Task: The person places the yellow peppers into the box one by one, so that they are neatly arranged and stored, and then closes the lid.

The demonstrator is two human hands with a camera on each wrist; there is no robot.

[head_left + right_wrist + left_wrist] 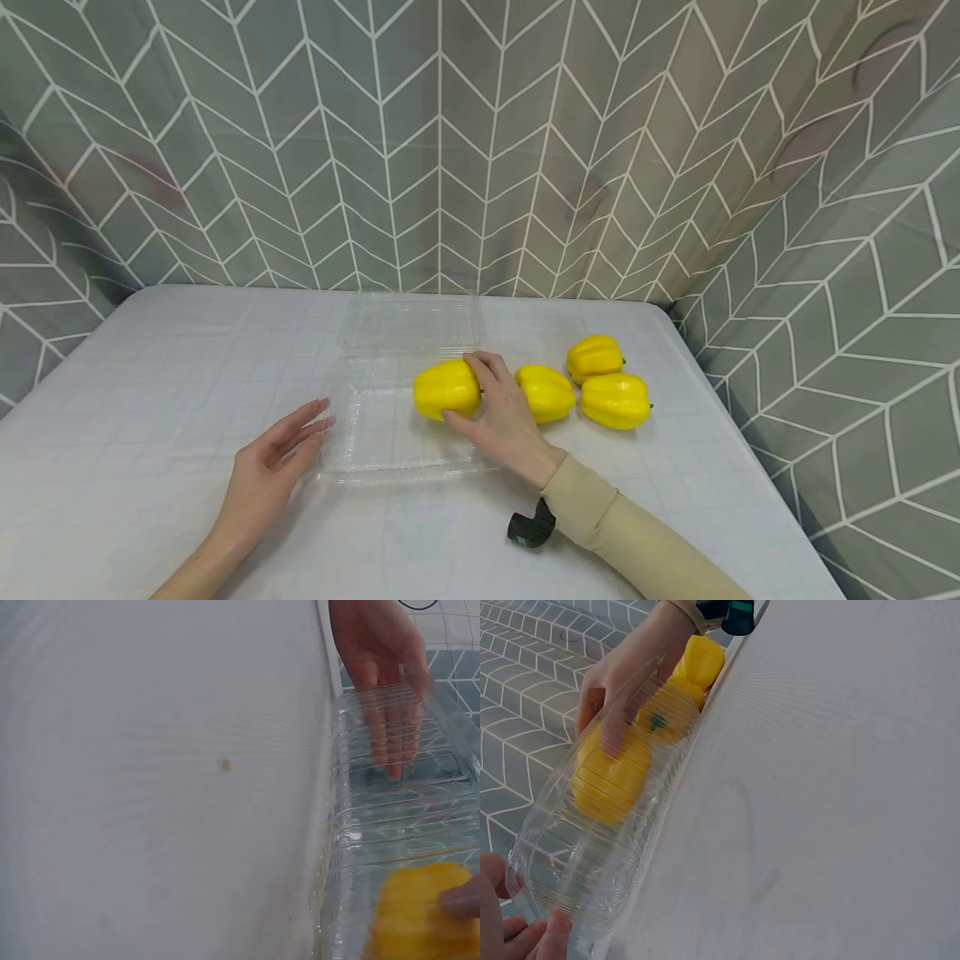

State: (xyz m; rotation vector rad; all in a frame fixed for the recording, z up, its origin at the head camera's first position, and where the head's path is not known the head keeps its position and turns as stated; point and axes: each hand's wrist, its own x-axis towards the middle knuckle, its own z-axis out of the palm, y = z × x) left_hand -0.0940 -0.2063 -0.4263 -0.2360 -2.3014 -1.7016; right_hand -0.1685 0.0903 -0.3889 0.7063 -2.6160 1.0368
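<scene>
A clear plastic clamshell container lies with its lid folded open toward the back. My right hand grips a yellow bell pepper by its stem end, thumb in front and fingers behind, inside the container's right half. Through the clear wall, the left wrist view shows the same pepper lying lengthwise. At the container's left end is my left hand, its fingers extended and loosely bent, fingertips right at the rim. Nothing shows in its grasp.
Right of the container lie three more yellow peppers: one close behind the right hand, two others side by side farther right. A black wrist device sits by the right cuff. Patterned curtains stand behind the white table.
</scene>
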